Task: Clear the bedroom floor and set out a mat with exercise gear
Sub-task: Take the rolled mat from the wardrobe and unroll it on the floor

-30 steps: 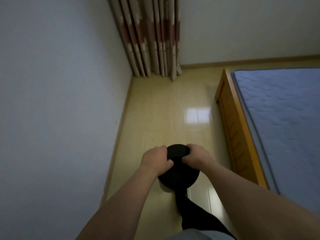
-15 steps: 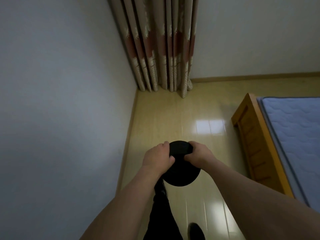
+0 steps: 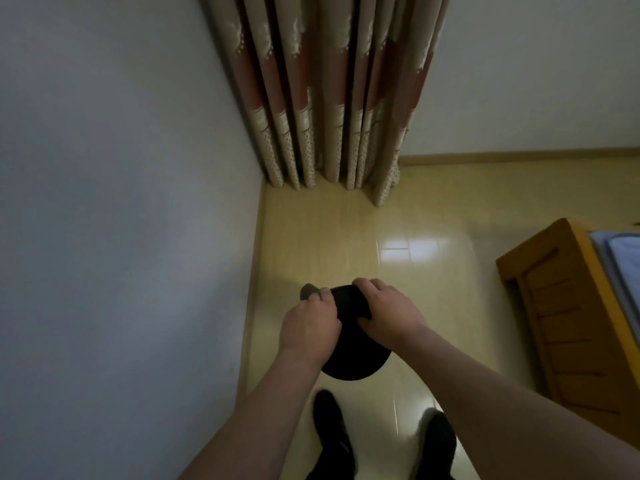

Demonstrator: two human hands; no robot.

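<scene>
While feet stand below, both hands, left (image 3: 310, 325) and right (image 3: 388, 311), grip a black roll (image 3: 349, 355).

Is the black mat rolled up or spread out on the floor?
Rolled up: the black rolled mat shows a round end, held upright above the glossy floor by the left hand and right hand.

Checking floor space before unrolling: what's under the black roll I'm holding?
Below the black roll, gripped by the left hand and right hand, lies bare glossy floor. The patch directly beneath is covered.
</scene>
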